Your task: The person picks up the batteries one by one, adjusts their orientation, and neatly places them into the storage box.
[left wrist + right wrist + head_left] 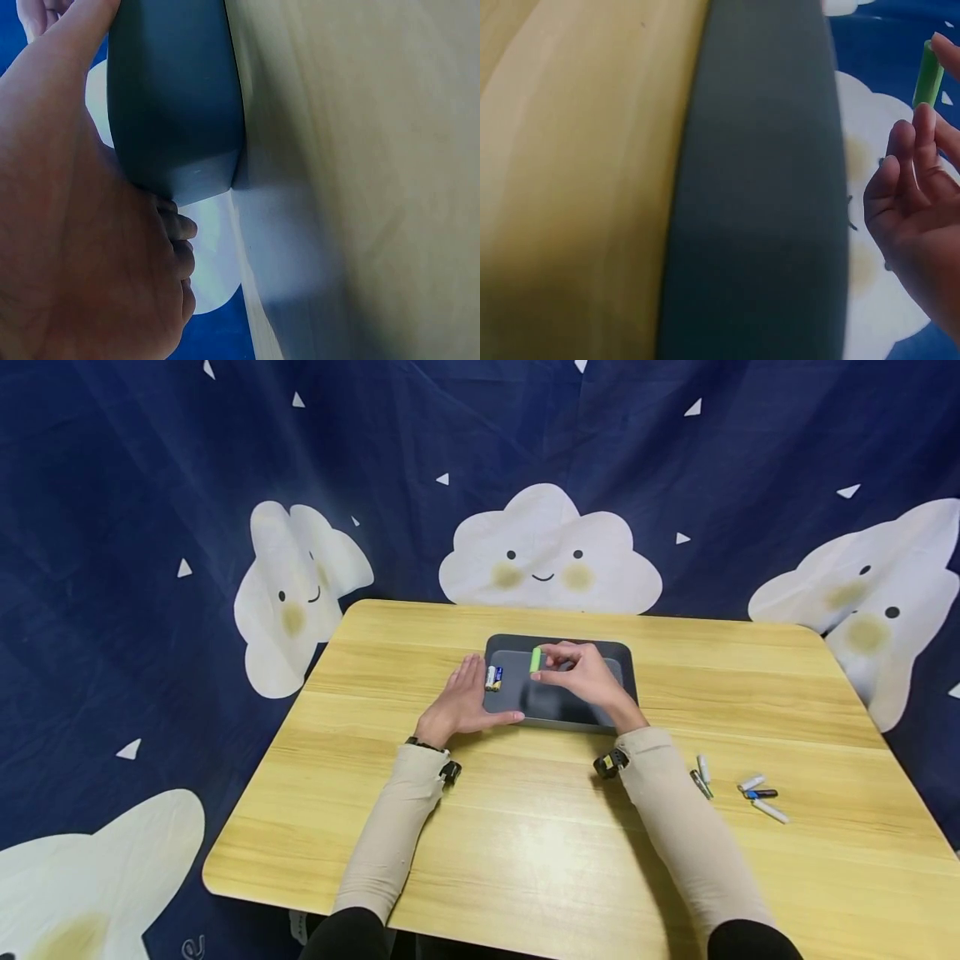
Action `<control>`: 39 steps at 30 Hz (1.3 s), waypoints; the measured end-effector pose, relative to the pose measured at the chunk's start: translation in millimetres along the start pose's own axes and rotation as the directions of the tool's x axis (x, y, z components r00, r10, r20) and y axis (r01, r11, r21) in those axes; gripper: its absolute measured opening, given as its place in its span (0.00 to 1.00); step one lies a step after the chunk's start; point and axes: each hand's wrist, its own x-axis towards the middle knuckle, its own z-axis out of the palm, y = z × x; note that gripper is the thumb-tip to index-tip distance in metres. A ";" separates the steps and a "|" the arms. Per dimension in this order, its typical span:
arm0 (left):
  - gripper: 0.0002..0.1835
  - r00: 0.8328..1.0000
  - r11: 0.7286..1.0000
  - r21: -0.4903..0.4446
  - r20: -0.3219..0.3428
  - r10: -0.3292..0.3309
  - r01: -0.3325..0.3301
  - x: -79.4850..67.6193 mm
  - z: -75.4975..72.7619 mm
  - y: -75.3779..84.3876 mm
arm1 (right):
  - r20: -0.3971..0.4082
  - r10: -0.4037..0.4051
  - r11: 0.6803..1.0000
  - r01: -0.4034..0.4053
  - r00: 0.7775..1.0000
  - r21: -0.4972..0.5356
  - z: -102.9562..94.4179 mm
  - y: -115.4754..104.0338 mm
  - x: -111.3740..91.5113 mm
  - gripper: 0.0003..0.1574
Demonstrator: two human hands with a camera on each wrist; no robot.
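Observation:
A dark grey tray [555, 723] lies toward the back of the table. Along its left end rests my left hand [467, 700], fingers straight and thumb stretched on the near rim; the left wrist view shows this hand [82, 195] against the tray's outer wall [176, 97]. Two batteries [493, 678], one white and one blue and gold, lie side by side at the tray's left end. Between thumb and fingertips my right hand [581, 672] pinches a green battery [536, 660] above the tray. In the right wrist view the battery [928, 76] is held near its ends.
On the table's right side lie several loose batteries: a pair [702, 777] nearer the right forearm, and a small group [761, 795] farther right. The wooden table [525, 852] has a dark blue cloud-patterned curtain [405, 527] behind it.

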 end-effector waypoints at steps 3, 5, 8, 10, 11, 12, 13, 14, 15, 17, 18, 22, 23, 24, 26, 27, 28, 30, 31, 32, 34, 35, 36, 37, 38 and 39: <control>0.75 1.000 1.000 -0.001 -0.002 0.003 -0.003 -0.6 -1.0 0.6 | 0.009 -0.004 1.000 0.004 1.000 0.007 6.2 3.7 4.0 0.31; 0.75 1.000 1.000 0.002 0.001 0.001 -0.001 -0.1 -1.2 1.0 | 0.018 -0.009 1.000 0.009 1.000 0.008 9.8 5.6 6.2 0.28; 0.75 1.000 1.000 0.007 0.003 0.003 -0.004 -1.7 -3.3 2.4 | 0.034 -0.009 0.999 0.008 0.999 0.032 15.6 8.5 10.0 0.21; 0.75 1.000 1.000 0.009 0.004 0.005 -0.005 -2.0 -4.2 2.9 | 0.044 -0.008 0.999 0.006 0.999 0.039 19.4 10.1 12.5 0.20; 0.75 1.000 1.000 0.005 -0.001 0.012 -0.012 -3.5 -5.3 3.6 | 0.047 -0.008 0.999 0.006 0.999 0.039 21.1 10.9 13.4 0.21; 0.75 1.000 1.000 0.003 -0.007 0.016 -0.016 -4.4 -5.9 4.0 | 0.051 -0.009 0.999 0.007 0.999 0.037 22.7 11.2 14.0 0.24; 0.74 1.000 1.000 0.005 -0.009 0.016 -0.016 -4.7 -6.0 4.1 | 0.054 -0.011 1.000 0.009 0.998 0.030 24.0 11.7 14.7 0.27; 0.74 1.000 1.000 0.002 -0.014 0.020 -0.020 -5.3 -6.3 4.5 | 0.059 -0.009 1.000 0.008 0.998 0.023 25.2 12.4 15.3 0.30; 0.74 1.000 1.000 0.001 -0.015 0.022 -0.022 -5.5 -6.2 4.6 | 0.062 -0.004 1.000 0.003 0.998 0.017 26.5 13.4 16.0 0.34; 0.73 1.000 1.000 0.001 -0.017 0.025 -0.025 -6.2 -6.0 5.1 | 0.072 0.004 1.000 -0.004 0.997 -0.004 29.0 15.4 17.5 0.36; 0.73 1.000 1.000 0.004 -0.018 0.026 -0.026 -6.2 -5.7 5.3 | 0.077 0.013 1.000 -0.012 0.997 -0.011 30.2 16.6 18.1 0.37; 0.73 0.999 1.000 -0.003 -0.024 0.031 -0.031 -7.0 -5.6 5.9 | 0.098 0.057 0.998 -0.055 0.994 -0.024 34.1 21.0 20.1 0.37; 0.73 0.999 1.000 -0.005 -0.028 0.031 -0.031 -7.1 -5.7 6.0 | 0.102 0.072 0.997 -0.071 0.992 -0.019 34.9 22.1 20.7 0.38; 0.73 0.999 1.000 -0.004 -0.026 0.030 -0.030 -7.0 -5.8 6.0 | 0.109 0.084 0.996 -0.083 0.990 -0.014 35.5 22.6 21.3 0.38; 0.73 0.999 1.000 -0.005 -0.024 0.029 -0.029 -7.0 -6.3 6.0 | 0.120 0.107 0.994 -0.107 0.987 -0.003 36.5 23.2 22.6 0.38; 0.73 0.999 1.000 -0.005 -0.023 0.030 -0.030 -6.8 -6.5 6.0 | 0.128 0.118 0.993 -0.120 0.985 0.005 37.1 23.6 23.5 0.39; 0.73 0.999 1.000 -0.003 -0.021 0.029 -0.029 -6.8 -6.7 5.9 | 0.133 0.131 0.991 -0.133 0.982 0.011 37.8 24.2 24.6 0.39; 0.73 0.999 1.000 -0.001 -0.021 0.031 -0.031 -6.7 -7.0 5.7 | 0.144 0.151 0.988 -0.155 0.978 0.019 39.3 25.2 26.7 0.39; 0.73 0.999 1.000 0.001 -0.022 0.031 -0.031 -6.8 -7.2 5.4 | 0.151 0.163 0.986 -0.168 0.975 0.021 39.9 25.9 27.9 0.39; 0.73 0.999 1.000 0.002 -0.023 0.032 -0.032 -6.8 -7.2 5.2 | 0.156 0.174 0.984 -0.179 0.972 0.020 40.7 26.5 28.9 0.39; 0.73 0.999 1.000 0.005 -0.021 0.031 -0.031 -6.9 -6.9 4.8 | 0.166 0.191 0.980 -0.197 0.967 0.018 42.3 27.3 30.6 0.39; 0.73 0.999 0.999 0.001 -0.023 0.033 -0.033 -7.1 -6.8 4.6 | 0.169 0.199 0.979 -0.204 0.965 0.016 43.1 27.9 31.6 0.40; 0.73 0.999 0.999 -0.002 -0.025 0.034 -0.035 -7.4 -6.7 4.5 | 0.173 0.206 0.977 -0.211 0.963 0.011 43.9 28.2 32.2 0.40; 0.73 0.999 0.999 -0.006 -0.029 0.037 -0.038 -7.6 -6.6 4.4 | 0.175 0.213 0.976 -0.216 0.961 0.003 44.6 28.4 32.7 0.41; 0.73 0.999 0.999 -0.008 -0.031 0.040 -0.040 -7.9 -6.4 4.4 | 0.176 0.218 0.975 -0.221 0.960 -0.001 45.5 28.2 33.2 0.41; 0.73 0.999 0.999 -0.009 -0.032 0.041 -0.042 -8.2 -6.2 4.5 | 0.175 0.222 0.974 -0.225 0.959 -0.005 46.2 28.2 33.7 0.41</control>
